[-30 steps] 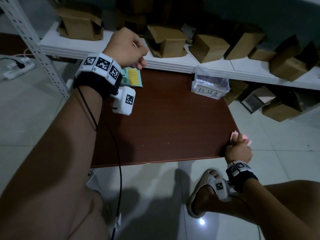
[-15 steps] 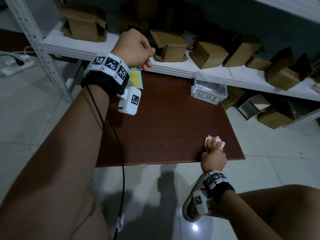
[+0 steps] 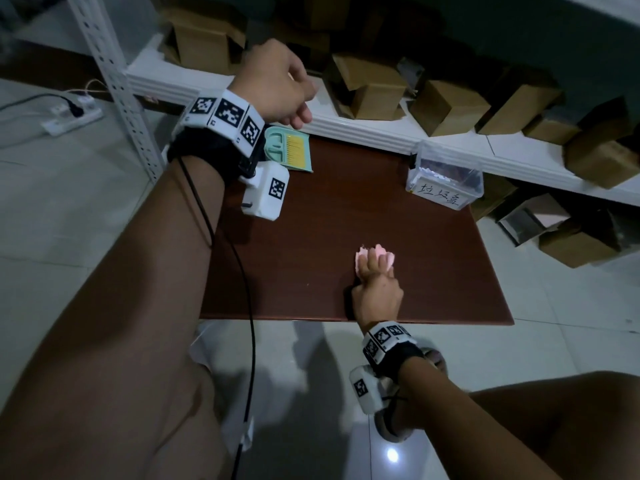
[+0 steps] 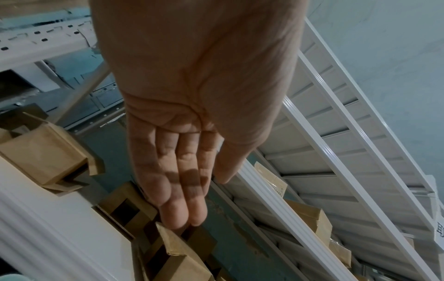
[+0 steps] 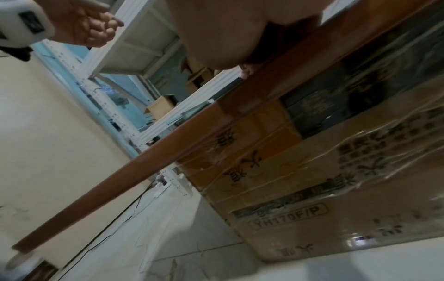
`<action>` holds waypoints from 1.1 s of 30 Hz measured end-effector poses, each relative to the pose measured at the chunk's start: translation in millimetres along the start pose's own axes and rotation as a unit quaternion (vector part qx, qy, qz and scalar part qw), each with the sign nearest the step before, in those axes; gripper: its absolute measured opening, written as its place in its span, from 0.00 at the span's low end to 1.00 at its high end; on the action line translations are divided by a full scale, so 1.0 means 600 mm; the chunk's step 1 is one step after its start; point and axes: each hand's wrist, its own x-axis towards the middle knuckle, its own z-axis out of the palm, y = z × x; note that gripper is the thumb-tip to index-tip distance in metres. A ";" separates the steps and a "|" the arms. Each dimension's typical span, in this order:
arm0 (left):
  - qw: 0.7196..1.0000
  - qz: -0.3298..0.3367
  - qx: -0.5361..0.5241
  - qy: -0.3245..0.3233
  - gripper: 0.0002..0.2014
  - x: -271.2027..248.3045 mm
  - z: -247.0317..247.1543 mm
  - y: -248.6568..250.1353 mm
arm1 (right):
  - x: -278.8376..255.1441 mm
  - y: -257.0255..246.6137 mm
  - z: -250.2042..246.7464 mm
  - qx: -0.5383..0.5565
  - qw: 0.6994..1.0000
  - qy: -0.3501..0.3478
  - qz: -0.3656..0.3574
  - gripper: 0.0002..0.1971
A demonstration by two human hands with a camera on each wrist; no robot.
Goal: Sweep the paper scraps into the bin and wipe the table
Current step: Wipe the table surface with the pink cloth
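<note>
My right hand grips a bunched pink cloth and presses it on the brown table, a little in from the front edge. The right wrist view shows only the heel of that hand above the table edge. My left hand hangs raised over the table's far left corner, fingers relaxed and holding nothing. Under it lies a green dustpan with a yellow brush. A clear labelled bin with scraps inside stands at the far right of the table.
A white shelf with several cardboard boxes runs behind the table. A perforated shelf post and a power strip are at the left. A taped cardboard box sits under the table. My sandalled foot is in front.
My right hand has slid the pink cloth leftward from the table's front right corner and further onto the top. The left hand stays raised over the dustpan.
</note>
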 end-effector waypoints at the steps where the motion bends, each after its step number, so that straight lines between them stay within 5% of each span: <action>1: 1.000 -0.003 -0.001 0.003 0.09 -0.001 -0.004 -0.003 | -0.001 -0.015 0.003 -0.002 1.000 0.001 -0.018 0.39; 13: 0.999 0.004 -0.008 0.050 0.11 -0.014 -0.060 -0.033 | -0.023 -0.248 0.057 0.005 0.964 0.044 -0.263 0.34; 22: 0.996 -0.007 -0.011 0.083 0.13 -0.019 -0.089 -0.056 | -0.013 -0.391 0.058 0.034 0.929 -0.100 -0.356 0.27; 33: 0.998 -0.010 0.002 0.057 0.12 -0.010 -0.078 -0.050 | -0.005 -0.368 0.008 0.092 0.874 -0.194 -0.436 0.32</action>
